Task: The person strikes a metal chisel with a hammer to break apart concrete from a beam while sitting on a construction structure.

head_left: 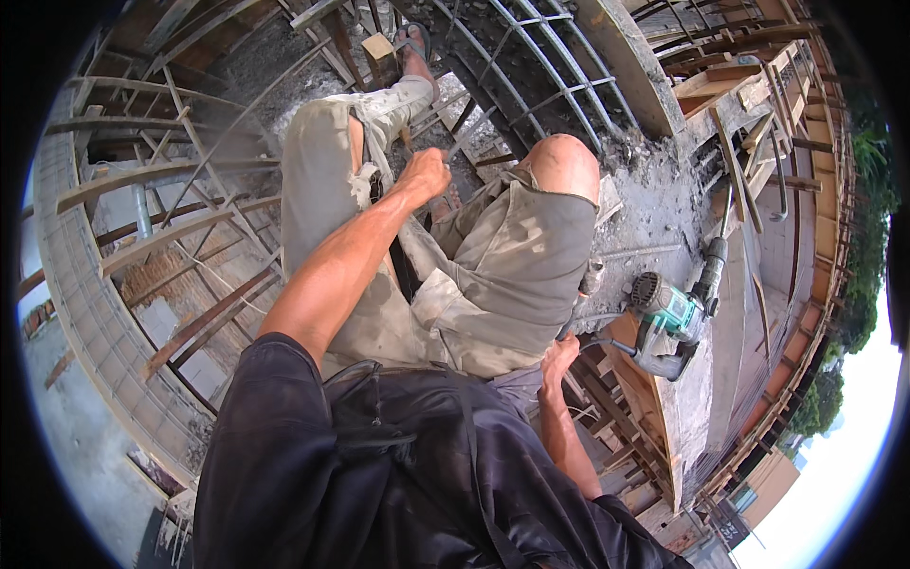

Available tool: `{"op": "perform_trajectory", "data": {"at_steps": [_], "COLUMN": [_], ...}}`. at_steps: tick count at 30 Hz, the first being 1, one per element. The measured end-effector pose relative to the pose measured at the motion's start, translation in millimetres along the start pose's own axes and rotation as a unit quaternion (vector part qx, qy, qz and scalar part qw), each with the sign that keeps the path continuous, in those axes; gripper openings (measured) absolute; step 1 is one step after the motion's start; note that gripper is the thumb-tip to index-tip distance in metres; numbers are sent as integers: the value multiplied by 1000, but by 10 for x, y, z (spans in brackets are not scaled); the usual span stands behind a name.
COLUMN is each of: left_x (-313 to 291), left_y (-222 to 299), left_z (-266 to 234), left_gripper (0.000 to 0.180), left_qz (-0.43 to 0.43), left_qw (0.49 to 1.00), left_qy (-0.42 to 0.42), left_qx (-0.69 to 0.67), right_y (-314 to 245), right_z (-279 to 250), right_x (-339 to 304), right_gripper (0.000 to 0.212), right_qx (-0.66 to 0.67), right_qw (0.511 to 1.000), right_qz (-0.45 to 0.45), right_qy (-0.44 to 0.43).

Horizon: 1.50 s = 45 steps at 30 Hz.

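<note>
My left hand [425, 178] is closed in front of my bent knees, over the gap between my legs. A thin metal rod [464, 125] sticks out beyond its fingers; the gripped part is hidden. Low beside my right thigh, my right hand [559, 357] is wrapped round the dark handle of a hammer. The worn metal hammer head [591, 278] points away from me, beside my right knee. To the right of that hand, a teal and black rotary hammer drill [671, 313] lies on the rough concrete, apart from both hands.
Curved steel rebar [555, 57] runs across a trough ahead. A concrete beam [630, 71] stands beside it. Timber props and poles [156, 180] cross an opening at left. Curved wooden formwork [820, 209] borders the right side. Loose rubble [654, 185] lies near my right knee.
</note>
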State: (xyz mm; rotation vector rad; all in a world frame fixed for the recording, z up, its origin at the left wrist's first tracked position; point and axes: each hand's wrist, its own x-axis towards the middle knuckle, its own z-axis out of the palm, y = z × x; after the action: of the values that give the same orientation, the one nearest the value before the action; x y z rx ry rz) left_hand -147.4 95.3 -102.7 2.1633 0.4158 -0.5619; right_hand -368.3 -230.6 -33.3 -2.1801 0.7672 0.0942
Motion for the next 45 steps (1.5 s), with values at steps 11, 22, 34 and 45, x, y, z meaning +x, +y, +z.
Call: {"op": "perform_trajectory", "data": {"at_steps": [11, 22, 34, 45], "left_x": [-145, 304, -86, 58], "left_y": [-25, -57, -55, -31], "left_z": [196, -320, 325, -141], "left_gripper": [32, 34, 28, 37], "left_qz": [53, -61, 77, -30], "left_qw": [996, 989, 995, 998], "left_qy": [-42, 135, -39, -36], "left_qx": [60, -26, 56, 38], "right_y": [-80, -49, 182, 149], "right_z": [0, 0, 16, 18], "right_x": [-8, -23, 63, 51], "right_gripper": [29, 32, 32, 33], "right_qx": [-9, -10, 56, -15], "right_qw": [1000, 1000, 998, 1000], "right_qz": [19, -1, 35, 7], "right_qy": [-14, -8, -21, -4]}}
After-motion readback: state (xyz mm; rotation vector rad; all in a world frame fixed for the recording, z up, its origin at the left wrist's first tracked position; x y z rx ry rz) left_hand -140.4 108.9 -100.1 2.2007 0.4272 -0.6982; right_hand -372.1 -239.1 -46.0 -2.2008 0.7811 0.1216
